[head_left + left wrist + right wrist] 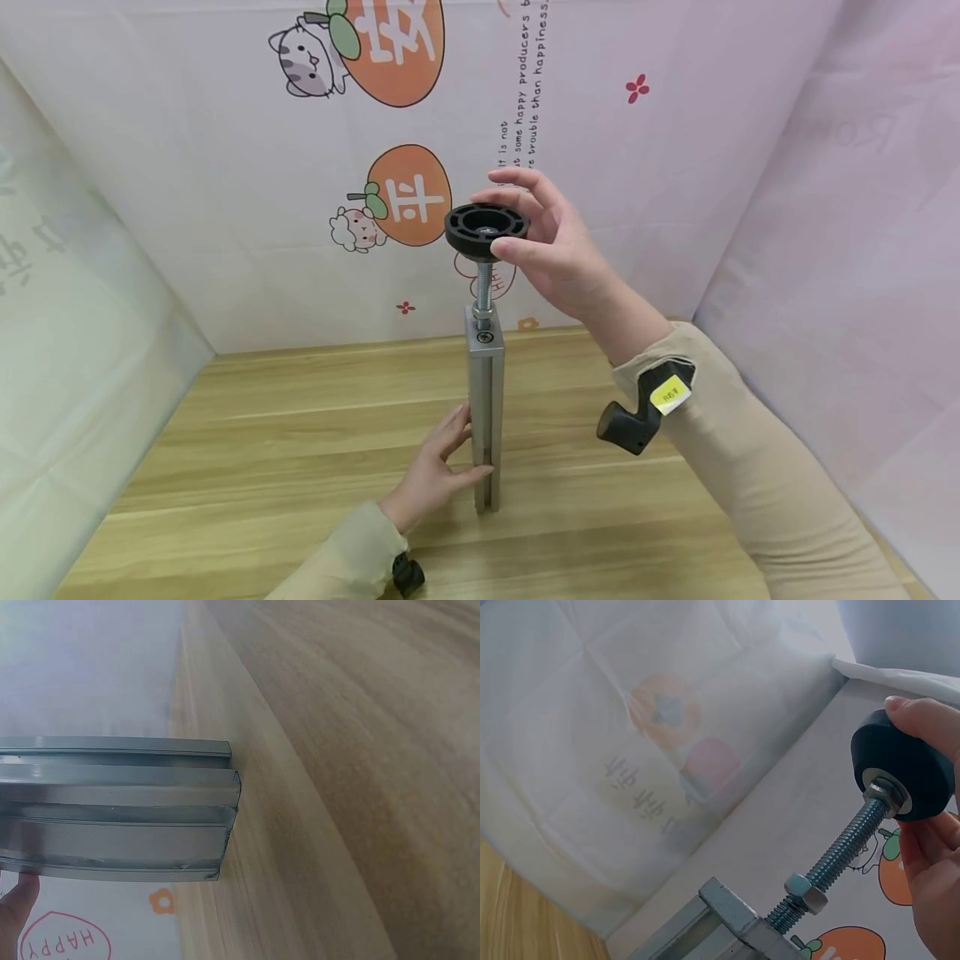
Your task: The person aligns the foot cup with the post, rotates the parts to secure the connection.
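Metal bar: my bar (491,400) is above the wooden table (300,433); I can't tell whether its lower end touches.
Wobble risk: it could twist or tip, I judge, if turning force on top beats my low hold.
Long axis: near vertical, threaded rod (485,282) pointing up.
Black foot (472,247): tops the rod, hollow face upward.
Right hand (553,243): thumb and fingers pinch the foot's rim.
Left hand (433,473): clamped low on the bar.

Right hand (937,877) pinched dark round foot (895,761); threaded rod (844,846), hex nut (806,893) on it, met metal bar (735,919).
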Demonstrator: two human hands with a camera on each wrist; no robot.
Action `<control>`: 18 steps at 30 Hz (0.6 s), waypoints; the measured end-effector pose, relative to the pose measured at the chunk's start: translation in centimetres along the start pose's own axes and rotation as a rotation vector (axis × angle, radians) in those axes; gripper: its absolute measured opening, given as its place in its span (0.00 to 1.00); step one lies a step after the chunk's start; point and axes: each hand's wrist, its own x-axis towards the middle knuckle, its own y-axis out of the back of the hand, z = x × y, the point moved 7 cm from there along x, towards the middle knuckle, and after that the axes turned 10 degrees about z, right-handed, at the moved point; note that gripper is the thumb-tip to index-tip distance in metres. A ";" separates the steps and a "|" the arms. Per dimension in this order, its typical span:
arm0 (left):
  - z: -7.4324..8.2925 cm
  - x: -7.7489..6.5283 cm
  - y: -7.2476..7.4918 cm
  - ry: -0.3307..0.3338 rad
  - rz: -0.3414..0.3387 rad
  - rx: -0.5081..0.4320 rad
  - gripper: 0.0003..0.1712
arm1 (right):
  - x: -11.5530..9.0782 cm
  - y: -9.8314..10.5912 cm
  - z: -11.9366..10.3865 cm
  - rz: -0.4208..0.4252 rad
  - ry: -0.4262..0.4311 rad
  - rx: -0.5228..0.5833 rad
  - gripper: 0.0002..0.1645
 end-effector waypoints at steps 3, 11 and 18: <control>0.0 0.0 0.0 -0.016 0.001 0.003 0.55 | 0.0 0.0 -0.4 0.053 0.001 -0.097 0.35; -0.2 0.1 0.0 -0.038 -0.003 -0.001 0.55 | -0.3 -0.5 -1.4 0.147 0.029 -0.283 0.46; 0.0 0.1 -0.1 -0.068 0.004 -0.021 0.58 | -0.9 -0.9 -2.1 0.229 0.094 -0.402 0.54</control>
